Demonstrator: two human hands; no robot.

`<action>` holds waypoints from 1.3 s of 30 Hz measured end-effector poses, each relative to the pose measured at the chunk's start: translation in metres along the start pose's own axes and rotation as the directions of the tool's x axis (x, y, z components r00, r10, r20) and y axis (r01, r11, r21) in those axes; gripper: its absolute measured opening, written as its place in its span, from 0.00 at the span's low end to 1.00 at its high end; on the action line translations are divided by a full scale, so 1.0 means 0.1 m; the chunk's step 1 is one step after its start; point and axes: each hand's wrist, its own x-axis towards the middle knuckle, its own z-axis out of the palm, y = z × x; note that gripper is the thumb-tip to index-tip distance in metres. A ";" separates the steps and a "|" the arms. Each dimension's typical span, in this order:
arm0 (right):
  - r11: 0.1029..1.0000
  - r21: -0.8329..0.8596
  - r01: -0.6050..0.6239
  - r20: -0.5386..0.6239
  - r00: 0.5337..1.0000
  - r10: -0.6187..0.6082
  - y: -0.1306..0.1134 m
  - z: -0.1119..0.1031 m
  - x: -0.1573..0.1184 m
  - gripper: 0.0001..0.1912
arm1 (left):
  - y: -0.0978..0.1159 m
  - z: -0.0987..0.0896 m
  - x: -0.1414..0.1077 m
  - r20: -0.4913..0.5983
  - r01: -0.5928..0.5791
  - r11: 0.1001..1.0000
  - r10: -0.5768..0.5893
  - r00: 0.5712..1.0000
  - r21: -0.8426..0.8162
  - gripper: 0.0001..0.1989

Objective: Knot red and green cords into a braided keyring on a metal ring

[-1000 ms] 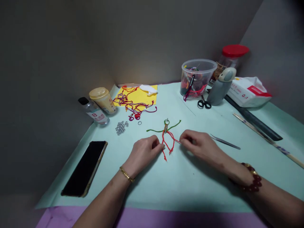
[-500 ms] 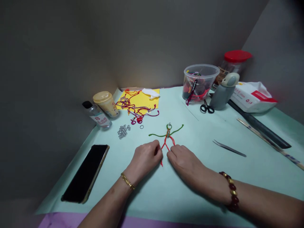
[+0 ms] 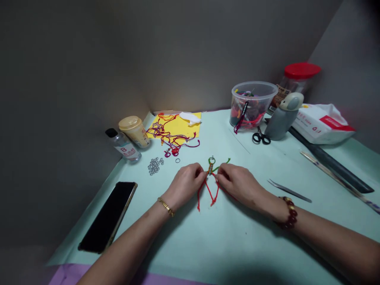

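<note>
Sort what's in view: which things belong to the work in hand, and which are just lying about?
In hand:
- thin red knotted cords, pinched by the left hand and right hand
- thin green cord at their top end

Apparently lying about:
- black rectangular phone
- slim silver metal tweezers
- black-handled scissors
- round clear plastic tub
- yellow-lidded cream cup
- loose silver metal rings, though possibly related

From the head view, I watch the left hand (image 3: pixel 190 180) and right hand (image 3: pixel 236 180) pinch red cords (image 3: pixel 209 190) below a small knotted piece (image 3: pixel 210 169); tweezers (image 3: pixel 291 192) lie right, a phone (image 3: pixel 109 217) left.
</note>
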 end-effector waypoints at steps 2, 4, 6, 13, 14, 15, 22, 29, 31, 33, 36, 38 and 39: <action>0.999 -0.011 -0.036 0.016 0.999 0.036 0.03 0.06 0.08 0.07 | 0.02 0.06 0.08 0.024 0.039 0.999 -0.039 0.999 0.001 0.11; 0.999 -0.029 -0.038 0.017 0.999 0.039 0.06 0.12 0.12 0.07 | 0.02 0.12 0.13 0.028 0.075 0.997 -0.075 0.997 0.015 0.11; 0.999 -0.037 -0.026 0.008 1.000 0.027 0.09 0.17 0.13 0.08 | 0.01 0.16 0.14 0.015 0.095 0.995 -0.095 0.995 0.018 0.12; 0.999 0.007 -0.047 0.020 0.999 0.047 0.11 0.15 0.14 0.10 | -0.03 0.17 0.16 0.018 0.125 0.992 -0.125 0.992 -0.023 0.13; 0.999 0.005 -0.051 0.019 0.999 0.051 0.10 0.15 0.14 0.10 | -0.03 0.17 0.16 0.019 0.134 0.991 -0.134 0.991 -0.013 0.13; 0.998 0.000 -0.056 0.018 0.998 0.056 0.10 0.16 0.14 0.10 | -0.02 0.18 0.16 0.018 0.139 0.990 -0.139 0.990 -0.002 0.13; 0.997 -0.006 -0.071 0.012 0.997 0.071 0.11 0.19 0.15 0.08 | 0.02 0.20 0.11 -0.008 0.150 0.983 -0.150 0.989 0.108 0.12; 0.978 0.201 -0.055 0.077 0.996 0.040 0.17 0.01 0.08 0.12 | -0.06 0.12 0.03 0.004 0.097 0.995 -0.097 0.995 0.017 0.13; 0.977 0.201 -0.069 0.068 0.996 0.056 0.17 0.00 0.04 0.10 | -0.08 0.09 0.01 0.023 0.090 0.995 -0.089 0.996 -0.046 0.12; 0.984 0.174 -0.045 0.050 0.998 0.037 0.17 0.00 0.00 0.09 | -0.10 0.07 0.00 0.044 0.080 0.994 -0.077 0.996 -0.076 0.10; 0.987 0.156 0.033 0.060 0.997 -0.043 0.16 0.03 -0.01 0.08 | -0.10 0.05 -0.01 0.056 0.043 0.997 -0.040 0.998 -0.067 0.06; 0.986 0.161 0.043 0.066 0.996 -0.055 0.16 0.04 -0.01 0.08 | -0.09 0.05 -0.02 0.045 0.002 0.998 0.001 0.999 -0.057 0.05; 0.986 0.164 0.037 0.063 0.997 -0.048 0.17 0.05 -0.01 0.08 | -0.07 0.05 -0.03 0.040 -0.028 0.998 0.030 0.999 -0.051 0.05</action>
